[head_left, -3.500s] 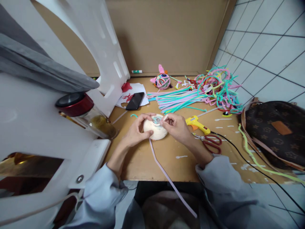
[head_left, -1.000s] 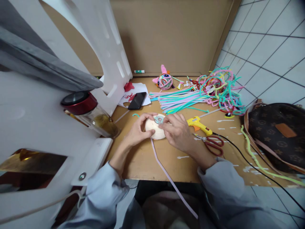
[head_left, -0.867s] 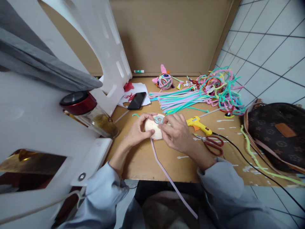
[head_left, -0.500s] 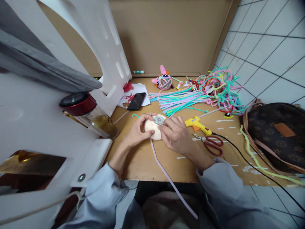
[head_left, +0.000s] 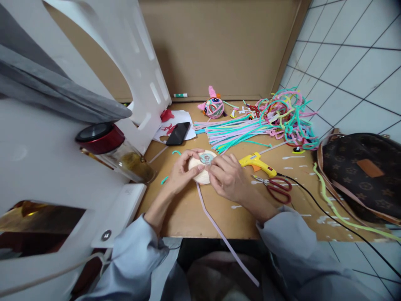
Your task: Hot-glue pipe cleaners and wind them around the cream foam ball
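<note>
Both hands clamp a round cream piece; the label on the glue gun seems unreadably small.

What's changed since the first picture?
The right hand has curled lower over the cream coiled piece; the left hand has shifted its thumb higher. A teal pipe cleaner now shows beside the left hand. Both hands remain on the piece; phone, glue gun and scissors stayed put.

Bottle left, bag right (workpiece between)
</note>
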`<state>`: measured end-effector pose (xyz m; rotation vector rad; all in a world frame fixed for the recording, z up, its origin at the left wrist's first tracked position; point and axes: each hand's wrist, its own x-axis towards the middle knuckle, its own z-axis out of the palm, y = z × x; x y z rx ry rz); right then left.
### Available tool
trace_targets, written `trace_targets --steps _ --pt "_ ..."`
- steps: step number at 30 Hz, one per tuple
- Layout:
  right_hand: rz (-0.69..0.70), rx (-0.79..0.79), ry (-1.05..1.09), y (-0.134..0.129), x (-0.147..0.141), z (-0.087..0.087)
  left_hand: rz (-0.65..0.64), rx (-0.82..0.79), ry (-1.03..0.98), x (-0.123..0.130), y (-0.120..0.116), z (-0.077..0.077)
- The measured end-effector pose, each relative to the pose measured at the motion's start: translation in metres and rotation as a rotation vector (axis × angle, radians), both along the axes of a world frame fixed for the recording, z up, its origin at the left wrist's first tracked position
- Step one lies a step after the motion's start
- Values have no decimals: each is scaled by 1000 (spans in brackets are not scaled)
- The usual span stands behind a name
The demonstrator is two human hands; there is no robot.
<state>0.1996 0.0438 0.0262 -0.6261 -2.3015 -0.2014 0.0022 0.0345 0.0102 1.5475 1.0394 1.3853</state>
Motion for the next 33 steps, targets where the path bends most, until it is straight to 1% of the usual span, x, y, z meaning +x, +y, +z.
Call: trace_targets --steps 4,10,14,17,20,23,29,33 --pt "-5 4 -10 -1 0 1 45 0 -43 4 0 -2" --pt "-3 10 -9 -2 0 2 53 -25 -58 5 -1 -1" --pt "4 20 36 -1 -1 1 54 -19 -42 4 1 -1" --pt "25 2 134 0 -1 1 49 -24 -52 4 2 -1" --pt "38 -51 280 2 0 1 48 -32 -75 3 3 -2" --pt "32 -144 387 3 3 3 57 -46 -69 2 3 -2" --pt "56 -241 521 6 5 7 59 -34 -71 1 4 -2" --pt "35 -312 573 8 6 9 64 -31 -65 1 5 -2"
